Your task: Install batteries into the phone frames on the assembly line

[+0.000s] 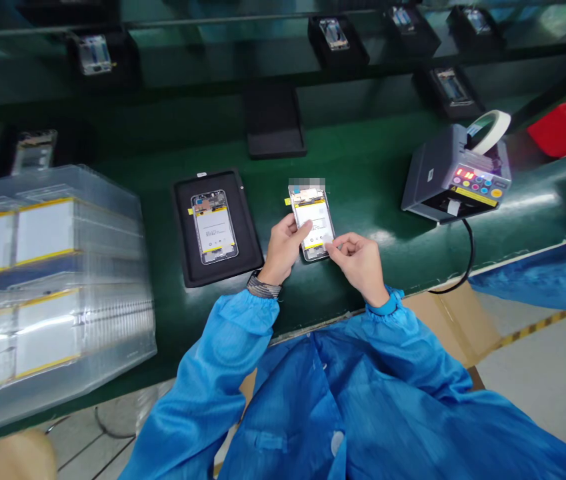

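Sleeves of a blue antistatic smock [203,373] fill the bottom of the view, with a dark woven strap [263,285] around the left wrist and a blue band [387,303] around the right. Both hands are close together and clamped on one open smartphone frame [315,223]: the left hand [283,250] supports its side with the thumb across the battery face, while the right hand [360,265] pinches the lower edge between its fingertips. This two-handed grip appears to keep the frame steady and its face turned up toward the camera. A blurred patch hides its far end. Just beside it at 9 o'clock, a second frame [214,227] lies in a black rubber tray [181,227], which likely protects it from the green conveyor belt [363,147]. Farther out at 9 o'clock, a clear plastic tray stack [53,287] of flat batteries sits within easy reach. At 2 o'clock stands an electric tape dispenser [455,175] loaded with a white tape roll [487,131], its black cord [469,260] trailing off the belt's near edge. A red plastic bin [565,127] lies beyond it, and more frames ride in black trays [335,43] along the far shelf at 12 o'clock.
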The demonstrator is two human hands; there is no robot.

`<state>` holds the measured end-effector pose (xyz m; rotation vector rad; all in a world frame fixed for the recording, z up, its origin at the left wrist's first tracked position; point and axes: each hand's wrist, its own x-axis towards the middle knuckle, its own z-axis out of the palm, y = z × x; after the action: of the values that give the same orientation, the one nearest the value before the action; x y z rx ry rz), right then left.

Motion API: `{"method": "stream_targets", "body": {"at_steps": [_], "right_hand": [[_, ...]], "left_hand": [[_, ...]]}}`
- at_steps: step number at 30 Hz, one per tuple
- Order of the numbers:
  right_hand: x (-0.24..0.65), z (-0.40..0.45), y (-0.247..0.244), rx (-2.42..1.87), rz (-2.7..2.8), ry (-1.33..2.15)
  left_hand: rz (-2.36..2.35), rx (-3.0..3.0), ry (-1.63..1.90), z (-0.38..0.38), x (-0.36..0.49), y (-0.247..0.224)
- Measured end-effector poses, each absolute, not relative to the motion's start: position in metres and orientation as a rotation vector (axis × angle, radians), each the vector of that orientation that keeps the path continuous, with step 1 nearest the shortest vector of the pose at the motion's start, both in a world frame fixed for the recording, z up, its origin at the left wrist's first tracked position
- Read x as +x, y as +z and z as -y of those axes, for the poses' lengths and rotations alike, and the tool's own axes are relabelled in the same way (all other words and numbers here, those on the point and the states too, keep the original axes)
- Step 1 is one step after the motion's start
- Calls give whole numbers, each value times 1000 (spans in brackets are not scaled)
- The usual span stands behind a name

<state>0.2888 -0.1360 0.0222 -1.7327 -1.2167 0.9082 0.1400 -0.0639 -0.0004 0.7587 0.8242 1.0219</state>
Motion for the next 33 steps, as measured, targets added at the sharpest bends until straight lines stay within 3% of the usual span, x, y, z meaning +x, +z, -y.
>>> {"method": "stream_targets", "body": {"at_steps": [7,13,17,33], "right_hand": [[304,133,24,-1783,1351,757],[307,121,28,-1488,1170,1339],[305,111,36,-1413,1120,1490],[286,98,30,-1300,1081,1369]], "left_hand": [[-819,752,1015,64,138,1],[-774,753,977,64,137,6],[-737,800,979,62,134,8],[-766,889,1039,58,121,22]]}}
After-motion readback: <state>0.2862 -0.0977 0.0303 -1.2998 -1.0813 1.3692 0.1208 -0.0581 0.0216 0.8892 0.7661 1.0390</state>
